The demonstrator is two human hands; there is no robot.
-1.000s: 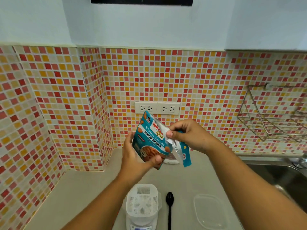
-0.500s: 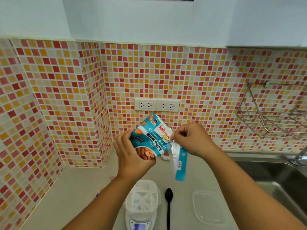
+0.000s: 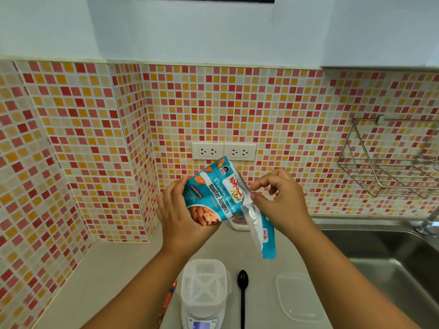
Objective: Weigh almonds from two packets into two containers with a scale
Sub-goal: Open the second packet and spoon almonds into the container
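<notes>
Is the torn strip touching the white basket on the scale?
Apart. The head view shows the torn strip hanging from the right hand, bare counter visible between its end and the white basket.

Container (image 3: 203, 283) sits on the scale (image 3: 202, 319), near edge of worktop (image 3: 114, 269). Spoon (image 3: 242, 298) just right of it, lid (image 3: 300, 298) further right. Sink (image 3: 389, 257) at far right. Packet (image 3: 213, 198) held above, before the wall sockets (image 3: 224, 151). Wire rack (image 3: 389, 160) on wall over sink.

Two bare forearms enter from the lower edge, each uncovered along its whole visible length; left hand (image 3: 180, 217) and right hand (image 3: 282, 203) carry no glove, ring, watch or bracelet; fingernails short and unpainted; no sleeve visible
</notes>
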